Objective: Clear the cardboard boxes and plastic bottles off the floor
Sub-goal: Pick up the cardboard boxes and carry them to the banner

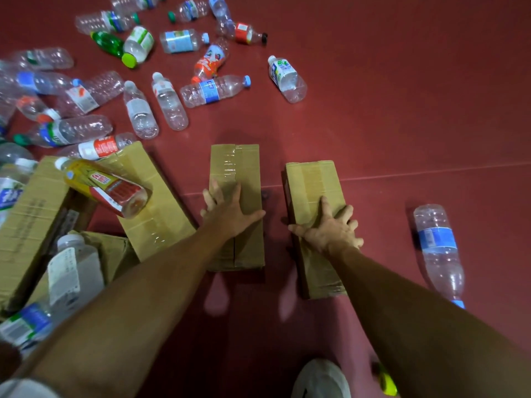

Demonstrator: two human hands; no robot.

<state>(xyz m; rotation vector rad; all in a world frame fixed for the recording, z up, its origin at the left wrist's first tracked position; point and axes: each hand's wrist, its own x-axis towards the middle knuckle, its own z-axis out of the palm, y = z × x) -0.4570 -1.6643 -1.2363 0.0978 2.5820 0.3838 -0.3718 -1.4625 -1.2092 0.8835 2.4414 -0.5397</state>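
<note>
Standing beside the person, I recorded the clearance as barely begun. The red floor (402, 96) carried nearly all of its litter.

Hands: apart, one per carton. The left hand (230, 214) lay fingers spread on the top of the middle box (235, 165). The right hand (330, 228) lay likewise on the right-hand box (313, 179), thumb at its near-side edge. Whether either hand had hooked an edge could not be told. Both taped cartons sat flat on the floor, side by side but not touching, neither lifted.

Outstanding, boxes: at nine o'clock of the hands a heap of flattened cartons (155, 208) overlapped one another. A yellow-and-red bottle (106, 191) rested across the heap, and several clear bottles lay on and against it.

Outstanding, bottles: a wide scatter of plastic bottles (169, 104) lay from ten to twelve o'clock, all on their sides. One outlier (287, 79) lay at one o'clock, and a lone blue-labelled bottle (439, 254) lay at three o'clock, well apart from the rest.

No bin, bag or other receptacle was in view, so nothing could be confirmed as already removed.

Assessment: two cartons were under the hands, and everything else was untouched.
</note>
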